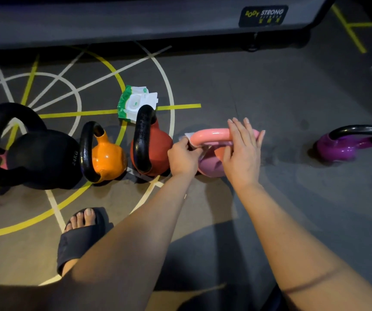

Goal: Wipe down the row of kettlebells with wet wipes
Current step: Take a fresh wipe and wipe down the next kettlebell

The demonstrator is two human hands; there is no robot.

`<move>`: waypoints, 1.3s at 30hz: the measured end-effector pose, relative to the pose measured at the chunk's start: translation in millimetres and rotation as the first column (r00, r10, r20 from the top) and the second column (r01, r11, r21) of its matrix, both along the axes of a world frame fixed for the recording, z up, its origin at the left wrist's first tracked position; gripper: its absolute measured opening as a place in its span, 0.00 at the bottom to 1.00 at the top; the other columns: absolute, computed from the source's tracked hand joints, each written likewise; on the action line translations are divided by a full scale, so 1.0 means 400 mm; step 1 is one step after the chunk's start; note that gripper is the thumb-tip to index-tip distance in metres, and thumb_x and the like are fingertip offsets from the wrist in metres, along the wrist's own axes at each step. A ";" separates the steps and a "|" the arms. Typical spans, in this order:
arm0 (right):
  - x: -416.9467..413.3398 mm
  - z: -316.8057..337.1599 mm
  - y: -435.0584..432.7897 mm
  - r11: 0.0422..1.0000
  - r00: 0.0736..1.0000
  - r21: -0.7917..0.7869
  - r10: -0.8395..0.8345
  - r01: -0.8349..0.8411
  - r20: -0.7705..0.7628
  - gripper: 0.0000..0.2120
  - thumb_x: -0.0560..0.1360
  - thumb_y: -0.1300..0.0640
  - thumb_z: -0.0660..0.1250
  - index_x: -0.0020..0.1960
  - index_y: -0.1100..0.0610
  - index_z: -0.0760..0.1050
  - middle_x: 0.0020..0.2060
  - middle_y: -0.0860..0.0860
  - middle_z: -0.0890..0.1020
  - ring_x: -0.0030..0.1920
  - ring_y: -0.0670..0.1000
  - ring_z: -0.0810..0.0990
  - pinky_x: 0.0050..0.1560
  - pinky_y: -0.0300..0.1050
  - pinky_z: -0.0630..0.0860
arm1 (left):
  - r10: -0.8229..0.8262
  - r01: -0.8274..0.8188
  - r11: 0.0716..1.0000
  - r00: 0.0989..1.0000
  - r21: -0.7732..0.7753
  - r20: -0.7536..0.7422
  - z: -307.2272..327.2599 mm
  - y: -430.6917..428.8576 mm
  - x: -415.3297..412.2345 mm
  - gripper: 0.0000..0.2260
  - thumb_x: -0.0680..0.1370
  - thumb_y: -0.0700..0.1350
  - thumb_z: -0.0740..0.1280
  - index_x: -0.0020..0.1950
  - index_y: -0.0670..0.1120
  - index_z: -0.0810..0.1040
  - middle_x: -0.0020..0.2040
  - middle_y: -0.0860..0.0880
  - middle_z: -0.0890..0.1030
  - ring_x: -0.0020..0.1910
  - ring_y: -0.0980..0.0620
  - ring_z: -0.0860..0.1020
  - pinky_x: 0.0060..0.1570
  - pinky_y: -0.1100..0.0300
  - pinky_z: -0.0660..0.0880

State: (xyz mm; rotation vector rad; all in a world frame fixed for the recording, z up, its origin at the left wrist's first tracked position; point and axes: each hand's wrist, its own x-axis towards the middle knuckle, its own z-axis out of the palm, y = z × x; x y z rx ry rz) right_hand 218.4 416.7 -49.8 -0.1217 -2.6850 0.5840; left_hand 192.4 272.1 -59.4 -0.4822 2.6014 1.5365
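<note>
Five kettlebells are sitting in a row on the grey floor point(281, 97): a black 24KG kettlebell point(41, 158), an orange kettlebell point(107, 159), a red kettlebell point(158, 147), a pink kettlebell point(209, 134) and, well apart to the right, a purple kettlebell point(337, 149). One green wet-wipe pack point(135, 103) is lying just behind the red one. The left hand point(182, 157) is curling tightly, pinching one white wipe point(188, 138) against the left end of the pink handle. The right hand point(242, 151) is resting flat on the handle's right end, fingers straight and close together. One foot in a black slide sandal point(82, 234) is standing near the orange kettlebell.
</note>
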 end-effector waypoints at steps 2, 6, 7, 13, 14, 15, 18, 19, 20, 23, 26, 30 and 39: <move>0.001 -0.001 -0.002 1.000 1.000 -0.007 0.004 -0.004 0.003 0.30 0.72 0.63 0.57 0.74 0.58 0.70 0.73 0.52 0.72 0.79 0.55 0.61 0.79 0.65 0.47 | -0.058 0.053 0.998 0.993 0.044 0.100 -0.017 -0.011 -0.011 0.11 0.71 0.46 0.80 0.50 0.47 0.84 0.45 0.50 0.87 0.47 0.50 0.83 0.50 0.57 0.79; -0.001 0.007 0.010 0.999 1.000 0.026 0.023 -0.023 0.008 0.32 0.71 0.68 0.63 0.75 0.58 0.69 0.74 0.52 0.72 0.79 0.55 0.61 0.78 0.66 0.47 | -0.126 0.111 0.991 0.957 0.071 0.261 -0.030 -0.012 -0.015 0.13 0.71 0.46 0.81 0.53 0.45 0.86 0.48 0.47 0.87 0.52 0.48 0.83 0.55 0.55 0.79; 0.000 0.006 0.015 0.999 0.999 0.038 0.038 -0.038 0.012 0.32 0.71 0.68 0.63 0.75 0.58 0.69 0.74 0.52 0.72 0.78 0.54 0.62 0.78 0.66 0.47 | -0.095 0.077 0.994 0.963 0.077 0.253 -0.034 -0.005 -0.015 0.13 0.71 0.46 0.80 0.53 0.45 0.86 0.48 0.47 0.87 0.51 0.48 0.83 0.54 0.56 0.79; -0.001 -0.001 0.009 1.000 1.000 0.015 0.018 -0.018 0.003 0.32 0.71 0.67 0.66 0.75 0.57 0.69 0.74 0.52 0.72 0.79 0.54 0.61 0.79 0.64 0.47 | 0.091 -0.091 0.996 0.994 -0.007 -0.061 0.007 0.019 0.020 0.10 0.75 0.46 0.76 0.53 0.44 0.85 0.44 0.46 0.86 0.45 0.48 0.83 0.46 0.58 0.76; 0.000 -0.001 0.006 1.000 1.000 0.014 0.012 -0.012 -0.001 0.32 0.71 0.68 0.67 0.75 0.58 0.69 0.74 0.52 0.72 0.79 0.55 0.61 0.79 0.64 0.47 | 0.066 -0.070 0.997 0.993 -0.029 -0.102 0.015 0.012 0.023 0.09 0.75 0.46 0.76 0.51 0.43 0.84 0.43 0.46 0.86 0.43 0.48 0.82 0.44 0.57 0.75; -0.001 0.001 0.004 1.000 1.000 0.012 0.010 -0.010 -0.005 0.32 0.71 0.68 0.66 0.75 0.58 0.69 0.73 0.52 0.72 0.78 0.55 0.61 0.78 0.65 0.47 | 0.036 -0.044 0.997 0.991 -0.065 -0.132 0.021 0.005 0.023 0.08 0.75 0.46 0.76 0.48 0.43 0.83 0.41 0.45 0.85 0.41 0.48 0.80 0.42 0.56 0.73; 0.000 0.005 0.004 1.000 1.000 0.022 0.006 -0.006 -0.012 0.32 0.71 0.69 0.66 0.74 0.58 0.70 0.73 0.52 0.73 0.78 0.55 0.62 0.78 0.65 0.48 | -0.049 0.027 0.985 0.990 -0.169 -0.130 0.027 -0.004 0.016 0.08 0.75 0.46 0.76 0.47 0.43 0.82 0.40 0.45 0.84 0.40 0.45 0.80 0.41 0.54 0.73; 0.000 0.003 0.004 1.000 1.000 0.025 0.002 -0.002 -0.009 0.32 0.71 0.68 0.66 0.74 0.58 0.70 0.73 0.52 0.73 0.78 0.55 0.62 0.78 0.65 0.48 | -0.049 0.030 0.986 0.992 -0.162 -0.115 0.026 -0.002 0.010 0.08 0.74 0.46 0.76 0.49 0.44 0.83 0.41 0.46 0.84 0.41 0.45 0.81 0.43 0.54 0.75; 0.000 0.002 0.004 1.000 1.000 0.025 -0.001 0.001 -0.005 0.32 0.71 0.68 0.66 0.74 0.58 0.70 0.73 0.52 0.73 0.78 0.55 0.62 0.79 0.65 0.48 | -0.037 0.024 0.991 0.995 -0.132 -0.097 0.022 -0.001 0.004 0.09 0.73 0.45 0.76 0.52 0.46 0.84 0.42 0.47 0.85 0.43 0.47 0.82 0.45 0.55 0.77; -0.003 0.002 -0.001 1.000 1.000 0.015 -0.004 0.004 0.007 0.31 0.71 0.67 0.63 0.74 0.58 0.70 0.73 0.51 0.73 0.78 0.54 0.62 0.79 0.65 0.48 | -0.014 0.014 1.000 1.000 -0.004 0.004 -0.003 0.003 0.004 0.12 0.72 0.43 0.77 0.55 0.46 0.85 0.47 0.48 0.87 0.47 0.50 0.83 0.49 0.59 0.77; -0.001 0.003 0.005 0.999 1.000 0.034 0.001 -0.001 0.005 0.31 0.71 0.69 0.64 0.74 0.57 0.70 0.73 0.51 0.73 0.78 0.54 0.62 0.79 0.64 0.48 | -0.002 -0.006 0.998 0.993 0.070 0.121 -0.046 0.017 0.033 0.09 0.75 0.45 0.77 0.54 0.45 0.84 0.47 0.49 0.87 0.50 0.51 0.83 0.51 0.58 0.76; -0.004 -0.002 0.018 0.998 1.000 0.056 0.020 -0.020 -0.001 0.31 0.72 0.69 0.64 0.74 0.57 0.71 0.73 0.50 0.74 0.78 0.54 0.63 0.79 0.63 0.48 | 0.122 -0.152 0.971 0.979 0.183 0.166 -0.037 0.043 0.033 0.08 0.73 0.46 0.79 0.49 0.46 0.85 0.43 0.50 0.86 0.45 0.51 0.83 0.47 0.58 0.77; 0.001 0.022 0.026 0.995 0.997 0.072 0.059 -0.062 0.048 0.29 0.73 0.66 0.68 0.74 0.57 0.72 0.72 0.51 0.75 0.76 0.54 0.67 0.78 0.64 0.49 | -0.039 0.033 0.998 0.991 -0.049 -0.131 0.043 -0.013 0.021 0.10 0.73 0.47 0.77 0.53 0.46 0.84 0.36 0.50 0.83 0.38 0.47 0.79 0.42 0.53 0.77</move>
